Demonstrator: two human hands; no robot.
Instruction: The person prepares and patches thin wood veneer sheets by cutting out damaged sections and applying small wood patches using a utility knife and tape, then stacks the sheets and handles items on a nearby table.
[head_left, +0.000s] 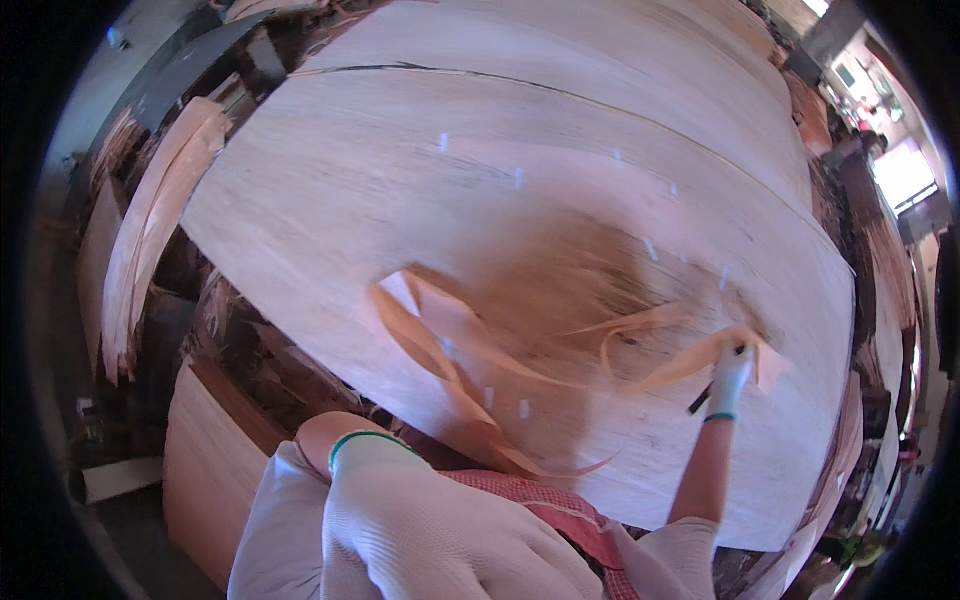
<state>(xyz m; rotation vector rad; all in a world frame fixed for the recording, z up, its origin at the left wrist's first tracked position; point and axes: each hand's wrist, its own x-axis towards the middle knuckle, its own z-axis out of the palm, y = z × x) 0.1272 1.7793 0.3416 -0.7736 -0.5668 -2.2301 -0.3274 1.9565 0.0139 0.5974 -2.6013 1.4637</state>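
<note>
Near the right edge of the broad wood sheet [310, 190], a thin wood strip [680, 368] lies bent in an arch, its folded end against the right hand [731, 382], which wears a white glove with a green cuff. That hand's fingers are clamped on a dark stick-like tool [698, 402]; whether they also pinch the strip, I cannot tell. Toward the sheet's near edge, a longer curled strip [425, 350] loops and twists, well apart from the right hand. The left hand [450, 525], also gloved, is in front of a red checked apron [535, 503], cut off by the lower rim; I cannot tell whether its fingers are apart or together. Beyond the sheet's left corner stands a curled bundle of wood [160, 235], and a bright window [905, 178] shows past the right edge.
</note>
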